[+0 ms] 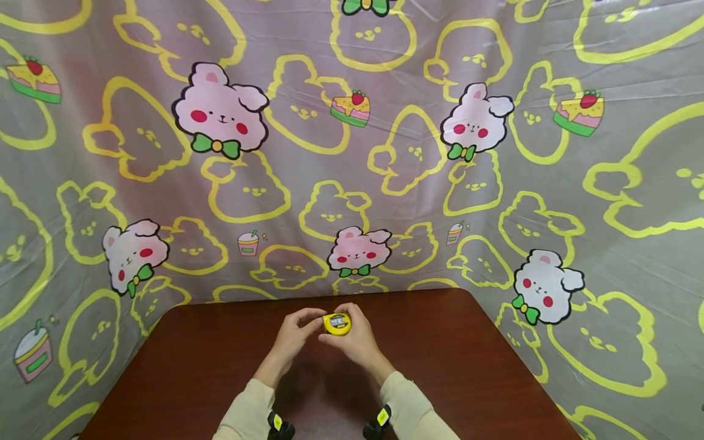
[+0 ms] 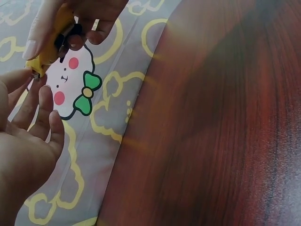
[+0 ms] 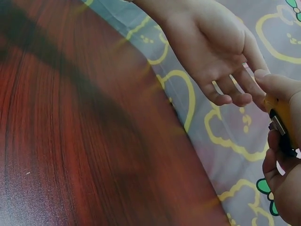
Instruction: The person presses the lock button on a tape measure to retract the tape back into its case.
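Observation:
A yellow tape measure [image 1: 337,324] with a black and silver label is held above the table in the head view. My right hand [image 1: 357,337] grips its case, the thumb on the near side and the fingers round the far side. From the left, my left hand [image 1: 294,336] meets the case's front corner. In the left wrist view, the thumb and a fingertip of that hand [image 2: 28,146] pinch the small metal end at the mouth of the tape measure [image 2: 49,54]; its other fingers are loosely bent. No drawn-out blade shows.
Below the hands lies a dark red-brown wooden table [image 1: 440,366]. A grey curtain [image 1: 396,201] with yellow outlines and cartoon rabbits hangs round its back and sides. Black devices with yellow labels [image 1: 383,417] sit at both wrists.

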### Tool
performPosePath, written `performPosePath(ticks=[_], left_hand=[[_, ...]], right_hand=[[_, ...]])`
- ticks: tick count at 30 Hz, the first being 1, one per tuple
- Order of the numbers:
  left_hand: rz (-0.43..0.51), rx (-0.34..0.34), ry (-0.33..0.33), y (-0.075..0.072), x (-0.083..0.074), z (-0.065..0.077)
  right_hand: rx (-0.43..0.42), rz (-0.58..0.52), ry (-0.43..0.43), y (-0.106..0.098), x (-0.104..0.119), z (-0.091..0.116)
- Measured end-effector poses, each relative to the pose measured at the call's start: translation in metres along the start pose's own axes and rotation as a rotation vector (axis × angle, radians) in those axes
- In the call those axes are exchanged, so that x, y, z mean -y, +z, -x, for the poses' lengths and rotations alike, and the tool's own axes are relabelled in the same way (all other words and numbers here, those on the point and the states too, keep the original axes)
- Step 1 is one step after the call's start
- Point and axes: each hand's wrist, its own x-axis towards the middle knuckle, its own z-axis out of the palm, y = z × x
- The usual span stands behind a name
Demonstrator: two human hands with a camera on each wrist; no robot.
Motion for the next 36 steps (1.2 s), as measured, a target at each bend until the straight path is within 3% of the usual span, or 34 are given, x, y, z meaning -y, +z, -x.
performPosePath(ticks=[11,21,36], left_hand=[[0.015,-0.016,0.002,-0.005,-0.002,0.003],[0.019,-0.033,0.01,-0.008,0.0,0.006],[0.006,-0.036,0.009,-0.013,0.003,0.007]], right_hand=[[-0.037,0.009,0.011,-0.001,-0.004,0.0],[-0.119,0.069,0.039,0.008,-0.026,0.007],[-0.111,0.161,0.112,0.026,-0.068,0.029]])
